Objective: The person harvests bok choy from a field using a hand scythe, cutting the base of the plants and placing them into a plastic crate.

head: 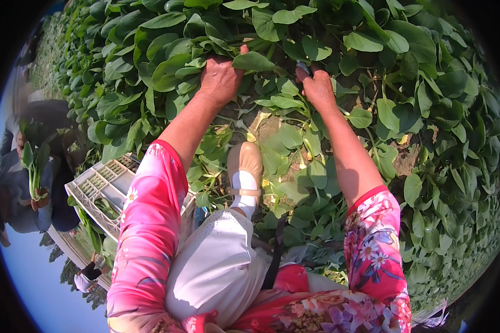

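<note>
My left hand is closed around leafy greens, with its fingers hidden under the leaves and the thumb sticking up. Pale stems show just beyond that thumb. To the right, my right hand grips a small tool; only a bluish-grey, shiny part shows, so its kind is unclear. Leaves of the standing leafy green plants hang over its fingertips. Between my hands lie low green leaves and bare soil.
My tan shoe stands among loose and yellowing leaves. A white plastic crate with greens is at my left. Beyond it, a person holds a bunch of greens; another person is farther off. Dense plants grow at right.
</note>
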Available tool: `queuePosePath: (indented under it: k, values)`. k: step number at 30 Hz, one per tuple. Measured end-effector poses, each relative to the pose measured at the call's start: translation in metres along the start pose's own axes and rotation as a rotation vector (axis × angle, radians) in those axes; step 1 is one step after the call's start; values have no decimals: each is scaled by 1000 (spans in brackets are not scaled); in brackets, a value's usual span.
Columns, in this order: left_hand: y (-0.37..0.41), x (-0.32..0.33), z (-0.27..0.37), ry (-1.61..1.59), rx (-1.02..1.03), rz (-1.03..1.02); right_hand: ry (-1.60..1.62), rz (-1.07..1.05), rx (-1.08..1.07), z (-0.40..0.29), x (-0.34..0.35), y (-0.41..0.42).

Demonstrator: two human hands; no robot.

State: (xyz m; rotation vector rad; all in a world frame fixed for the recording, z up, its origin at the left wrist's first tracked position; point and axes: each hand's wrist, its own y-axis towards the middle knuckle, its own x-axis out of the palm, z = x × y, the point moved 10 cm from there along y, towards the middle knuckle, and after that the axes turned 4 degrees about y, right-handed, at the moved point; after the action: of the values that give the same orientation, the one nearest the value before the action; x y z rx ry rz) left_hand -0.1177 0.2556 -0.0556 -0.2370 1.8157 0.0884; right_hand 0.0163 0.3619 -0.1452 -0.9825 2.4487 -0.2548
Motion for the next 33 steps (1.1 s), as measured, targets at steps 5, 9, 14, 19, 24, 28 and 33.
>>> queuePosePath:
  k: [5, 9, 14, 19, 24, 28, 33]
  values:
    - [1, 15, -2, -4, 28, -99, -292, -11, -98, -12, -2, 12]
    - [2, 9, -10, -78, -3, -61, -208, -53, -117, -22, -1, 17]
    - [1, 11, -7, -43, 3, -127, -192, 0, -23, -11, -7, -2]
    - [-3, 16, -3, -44, -15, -112, -284, 19, -49, -15, -10, -3]
    - [-2, 14, 0, -22, -19, -104, -277, 17, -109, -21, -18, 3]
    - [-4, 15, -2, -40, -26, -101, -280, -10, -182, -42, -17, 3]
    - [-4, 5, -3, -96, -66, -46, -439, -33, -152, -34, -11, 13]
